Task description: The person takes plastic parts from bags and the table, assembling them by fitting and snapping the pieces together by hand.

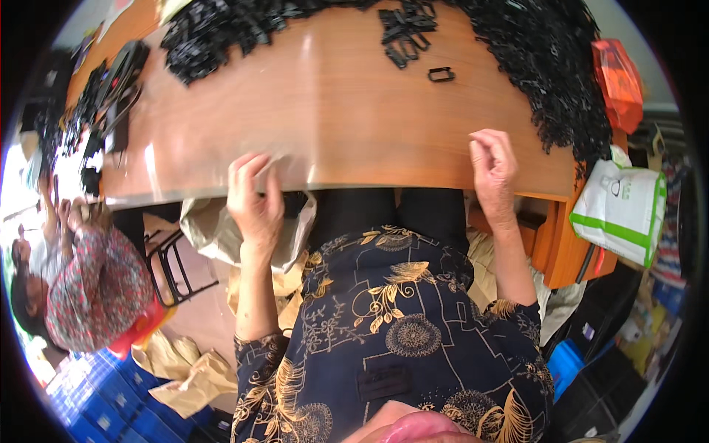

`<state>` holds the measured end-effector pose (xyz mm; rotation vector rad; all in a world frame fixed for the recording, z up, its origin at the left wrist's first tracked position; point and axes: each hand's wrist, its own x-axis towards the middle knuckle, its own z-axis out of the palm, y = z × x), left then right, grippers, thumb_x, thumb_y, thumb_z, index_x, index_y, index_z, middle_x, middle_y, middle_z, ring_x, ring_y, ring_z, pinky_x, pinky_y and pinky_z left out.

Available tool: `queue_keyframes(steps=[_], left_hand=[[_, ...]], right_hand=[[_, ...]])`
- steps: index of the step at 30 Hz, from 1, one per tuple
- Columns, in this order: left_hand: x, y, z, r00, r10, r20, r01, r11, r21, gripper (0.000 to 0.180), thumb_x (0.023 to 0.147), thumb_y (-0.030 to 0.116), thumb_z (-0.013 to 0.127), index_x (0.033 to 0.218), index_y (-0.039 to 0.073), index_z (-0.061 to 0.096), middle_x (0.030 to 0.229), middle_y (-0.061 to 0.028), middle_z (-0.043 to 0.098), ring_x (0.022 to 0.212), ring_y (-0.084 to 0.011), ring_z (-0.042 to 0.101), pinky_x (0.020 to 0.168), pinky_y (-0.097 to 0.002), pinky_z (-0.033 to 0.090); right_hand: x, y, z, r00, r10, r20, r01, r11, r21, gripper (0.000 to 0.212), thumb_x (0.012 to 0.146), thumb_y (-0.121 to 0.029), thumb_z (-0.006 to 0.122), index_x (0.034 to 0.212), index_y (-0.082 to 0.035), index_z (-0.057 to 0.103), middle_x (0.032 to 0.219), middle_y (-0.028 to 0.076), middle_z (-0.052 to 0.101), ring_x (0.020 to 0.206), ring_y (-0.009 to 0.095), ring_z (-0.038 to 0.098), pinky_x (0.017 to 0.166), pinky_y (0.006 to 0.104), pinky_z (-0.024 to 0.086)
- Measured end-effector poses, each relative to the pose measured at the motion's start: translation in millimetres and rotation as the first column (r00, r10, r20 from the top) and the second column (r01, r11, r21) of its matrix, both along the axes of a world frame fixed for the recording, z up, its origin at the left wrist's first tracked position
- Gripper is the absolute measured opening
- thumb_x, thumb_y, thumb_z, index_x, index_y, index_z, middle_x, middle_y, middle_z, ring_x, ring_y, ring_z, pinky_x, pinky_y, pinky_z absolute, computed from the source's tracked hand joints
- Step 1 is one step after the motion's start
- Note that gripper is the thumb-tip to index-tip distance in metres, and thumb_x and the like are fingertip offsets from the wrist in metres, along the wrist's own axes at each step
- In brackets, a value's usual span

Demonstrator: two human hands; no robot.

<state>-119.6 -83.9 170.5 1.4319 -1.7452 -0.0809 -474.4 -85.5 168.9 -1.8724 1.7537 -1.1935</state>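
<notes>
My left hand [256, 205] is over the table's front edge, above the open mouth of a pale sack [210, 230] that hangs there. Its thumb and fingers are apart, and I see nothing between them. On the right, my right hand [495, 171] hovers by the front edge with fingers curled against the thumb; anything inside them is hidden. Farther back on the wooden table [369, 125] lies a single black rectangular frame-like piece [442, 74]. Behind it is a small cluster of similar black pieces [405, 33].
Large heaps of black parts cover the far left [214, 44] and right [546, 81] of the table. At the right edge are an orange bag [617, 85] and a white-green bag [619, 210]. Another person in a patterned top [100, 288] sits left. Blue boxes [103, 399] stand lower left.
</notes>
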Motion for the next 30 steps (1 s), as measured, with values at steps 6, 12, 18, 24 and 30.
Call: queue_keyframes(steps=[6,12,18,24,30], left_hand=[[-101.3,-119.6,11.7,0.869,-0.446,0.215,0.418,0.894,0.163,0.031,0.081,-0.006,0.06,0.109,0.007,0.064,0.112,-0.0146,0.062,0.103,-0.0331,0.06,0.087,-0.0391,0.05],[-133.9,-179.3,-2.9,0.764,-0.514,0.389,0.466,0.858,0.218,0.027,0.082,0.002,0.063,0.108,0.009,0.064,0.109,-0.0125,0.061,0.103,-0.0316,0.06,0.086,-0.0398,0.05],[-113.4,-169.1,-2.6,0.733,-0.498,0.464,0.354,0.861,0.366,0.011,0.089,0.008,0.062,0.099,0.009,0.065,0.094,-0.007,0.064,0.09,-0.0275,0.065,0.076,-0.037,0.051],[-82.1,-133.8,3.1,0.821,-0.482,0.307,0.262,0.795,0.548,0.014,0.089,0.015,0.065,0.102,0.009,0.066,0.089,-0.0084,0.061,0.079,-0.0297,0.064,0.067,-0.0391,0.052],[-65.5,-101.0,3.4,0.933,-0.354,0.07,0.267,0.808,0.525,0.041,0.082,0.012,0.073,0.121,0.004,0.061,0.094,-0.0122,0.058,0.071,-0.0248,0.061,0.068,-0.034,0.052]], right_hand=[[-101.2,-1.1,-18.8,0.874,-0.365,-0.321,0.341,0.931,-0.128,0.026,0.088,-0.005,0.065,0.113,-0.007,0.063,0.107,0.012,0.059,0.084,0.024,0.061,0.074,0.0346,0.051],[-146.0,-0.8,-13.5,0.779,-0.501,-0.377,0.548,0.836,0.022,0.033,0.085,-0.014,0.07,0.117,-0.01,0.062,0.1,0.008,0.059,0.085,0.025,0.061,0.074,0.0368,0.05],[-146.7,-28.1,-23.8,0.806,-0.277,-0.523,0.313,0.95,-0.021,0.026,0.085,-0.017,0.07,0.111,-0.014,0.063,0.098,0.006,0.06,0.09,0.028,0.061,0.074,0.0397,0.05],[-100.4,-49.0,-16.1,0.984,0.054,-0.171,-0.044,0.997,0.058,0.031,0.085,0.001,0.065,0.115,-0.007,0.061,0.104,0.009,0.06,0.092,0.028,0.062,0.078,0.0363,0.052],[-79.0,-46.5,-11.2,0.99,0.133,-0.045,-0.126,0.984,0.125,0.036,0.086,-0.001,0.067,0.121,-0.007,0.06,0.111,0.01,0.061,0.097,0.025,0.064,0.082,0.0343,0.053]])
